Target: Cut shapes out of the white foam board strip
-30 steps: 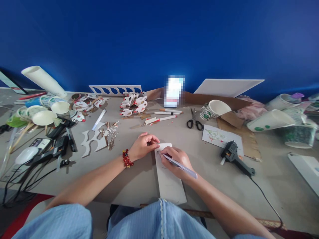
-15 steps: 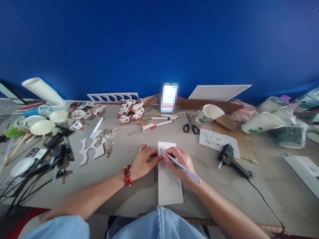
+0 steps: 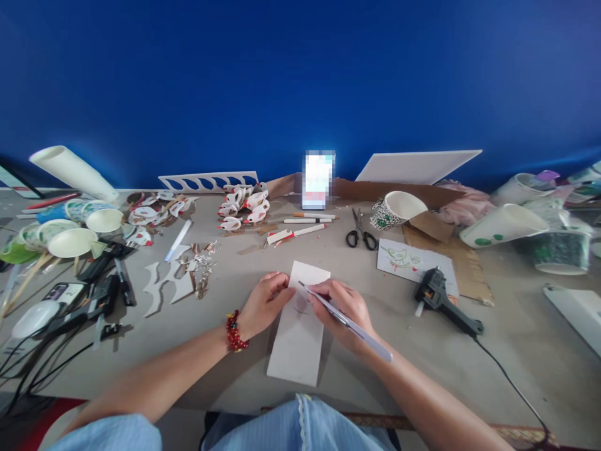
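Grey counter (image 3: 516,351); white board (image 3: 295,344) laid by its front edge, near the middle. The board is judged light, stiff and easily dented, best gripped by its long edges. Its left edge is steadied by the loosely curled left hand (image 3: 265,307); a slim tool (image 3: 370,341) is pinched in the closed right hand (image 3: 347,307).

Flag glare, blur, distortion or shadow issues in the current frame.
Head view: bright screen blown out and pixelated, haloing onto blue wall. Head view: wide-angle stretch sideways, wrapped cup smeared. Head view: soft shadow around white strip, its faint marks hard to read.
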